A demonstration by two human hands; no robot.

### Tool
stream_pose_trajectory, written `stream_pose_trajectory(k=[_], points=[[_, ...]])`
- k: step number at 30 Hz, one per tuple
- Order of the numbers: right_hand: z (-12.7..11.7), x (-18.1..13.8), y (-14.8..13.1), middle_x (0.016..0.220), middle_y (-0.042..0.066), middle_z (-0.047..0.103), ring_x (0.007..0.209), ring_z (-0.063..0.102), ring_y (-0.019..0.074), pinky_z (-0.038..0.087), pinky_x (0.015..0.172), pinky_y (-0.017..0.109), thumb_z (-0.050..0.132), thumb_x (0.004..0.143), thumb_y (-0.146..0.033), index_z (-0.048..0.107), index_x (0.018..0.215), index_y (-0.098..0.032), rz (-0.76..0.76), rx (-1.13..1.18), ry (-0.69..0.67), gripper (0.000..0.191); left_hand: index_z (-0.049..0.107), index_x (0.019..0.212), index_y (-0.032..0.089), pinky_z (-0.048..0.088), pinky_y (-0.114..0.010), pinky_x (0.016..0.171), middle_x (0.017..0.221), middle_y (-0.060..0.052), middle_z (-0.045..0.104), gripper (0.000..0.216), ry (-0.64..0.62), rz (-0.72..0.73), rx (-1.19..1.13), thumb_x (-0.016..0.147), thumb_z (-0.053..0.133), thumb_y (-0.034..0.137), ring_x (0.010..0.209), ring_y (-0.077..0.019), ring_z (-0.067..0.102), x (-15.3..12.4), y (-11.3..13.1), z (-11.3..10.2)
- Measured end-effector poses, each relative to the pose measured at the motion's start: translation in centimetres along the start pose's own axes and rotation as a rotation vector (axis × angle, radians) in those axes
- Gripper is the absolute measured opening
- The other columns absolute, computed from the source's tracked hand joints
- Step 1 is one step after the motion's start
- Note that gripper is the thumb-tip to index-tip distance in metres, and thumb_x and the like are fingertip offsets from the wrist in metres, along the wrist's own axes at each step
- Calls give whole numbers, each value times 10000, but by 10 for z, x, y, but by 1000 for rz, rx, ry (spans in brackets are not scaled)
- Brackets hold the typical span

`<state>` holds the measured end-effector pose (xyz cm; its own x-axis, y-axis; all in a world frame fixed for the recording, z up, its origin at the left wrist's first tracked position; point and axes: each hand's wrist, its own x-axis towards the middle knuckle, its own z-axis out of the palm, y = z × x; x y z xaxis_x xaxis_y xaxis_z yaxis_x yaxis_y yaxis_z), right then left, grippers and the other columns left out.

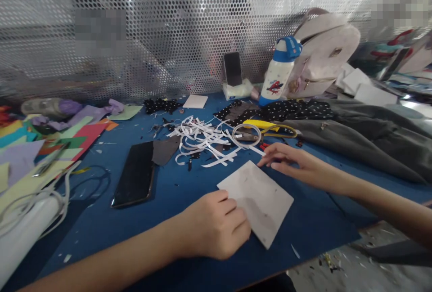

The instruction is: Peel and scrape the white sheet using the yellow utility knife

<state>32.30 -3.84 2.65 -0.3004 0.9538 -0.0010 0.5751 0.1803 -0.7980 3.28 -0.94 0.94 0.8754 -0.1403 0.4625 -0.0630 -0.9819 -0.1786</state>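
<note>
A pale grey square sheet (261,199) lies flat on the blue table (168,193) in front of me. My left hand (214,226) is curled, fingers pressed on the sheet's near left edge. My right hand (292,163) reaches in from the right with fingers stretched out, its tips touching the sheet's far corner. Just beyond that corner lies a heap of white paper strips (205,141).
A black phone (135,175) lies left of the sheet beside a dark grey scrap (165,150). Coloured paper sheets (40,148) and a white roll (25,233) fill the left. Yellow-handled scissors (270,128), a bottle (280,71), dotted black fabric (293,110), grey cloth (367,137) sit behind. The table edge drops off at the right front.
</note>
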Motion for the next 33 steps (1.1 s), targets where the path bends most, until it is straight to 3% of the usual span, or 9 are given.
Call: stream_pose_trajectory(k=[2, 5, 8, 11, 16, 20, 25, 33], points=[[-3, 12, -5, 1045, 64, 712, 865, 637, 212, 474, 713, 325, 545, 984, -413, 631, 1052, -224, -10, -145, 110, 218, 688, 771, 142, 356, -326, 508, 657, -8, 584, 201, 6, -12, -5, 954, 624, 199, 565, -155, 515, 3, 5, -3], [-4, 26, -20, 872, 37, 660, 775, 573, 184, 429, 690, 307, 553, 977, -402, 625, 885, -200, -90, -203, 160, 233, 723, 871, 125, 428, -317, 546, 768, -39, 665, 184, 3, -5, -22, 979, 609, 221, 655, -156, 584, 1, 11, -11], [0, 35, -39, 781, 9, 586, 695, 498, 153, 382, 651, 294, 553, 981, -366, 592, 808, -193, -175, -213, 92, 247, 734, 965, 113, 513, -328, 677, 886, -69, 717, 193, -4, -9, -25, 998, 588, 234, 779, -173, 640, -5, 16, -18], [10, 45, -53, 800, 9, 572, 760, 498, 159, 386, 718, 298, 534, 1004, -323, 567, 798, -189, -322, -220, 13, 247, 725, 1045, 106, 529, -363, 768, 993, -84, 729, 211, 4, -40, -22, 1008, 580, 255, 855, -195, 652, -14, 18, -19], [27, 63, -64, 883, 24, 594, 876, 512, 175, 386, 815, 316, 554, 1004, -276, 595, 864, -187, -403, -313, -151, 171, 676, 1139, 39, 462, -350, 614, 813, -48, 660, 277, -6, -141, -26, 1021, 531, 244, 689, -189, 577, -29, 17, -14], [34, 76, -65, 858, 24, 569, 858, 503, 178, 385, 787, 316, 540, 1005, -242, 582, 837, -186, -400, -320, -228, 182, 662, 1173, 43, 394, -345, 551, 743, -31, 614, 331, -29, -229, -18, 1046, 456, 269, 621, -191, 540, -41, 13, -13], [40, 84, -58, 837, 19, 557, 820, 502, 171, 392, 768, 317, 529, 1014, -258, 555, 819, -189, -346, -216, -208, 208, 666, 1183, 49, 357, -342, 555, 729, -23, 607, 350, 0, -312, 8, 1056, 419, 262, 600, -181, 528, -49, 3, -11], [49, 86, -49, 835, 19, 581, 848, 521, 175, 403, 770, 320, 551, 1001, -250, 570, 814, -191, -259, -203, -255, 197, 680, 1172, 78, 363, -347, 544, 728, -13, 611, 369, -10, -382, -78, 1064, 401, 293, 597, -181, 526, -51, 0, -12]])
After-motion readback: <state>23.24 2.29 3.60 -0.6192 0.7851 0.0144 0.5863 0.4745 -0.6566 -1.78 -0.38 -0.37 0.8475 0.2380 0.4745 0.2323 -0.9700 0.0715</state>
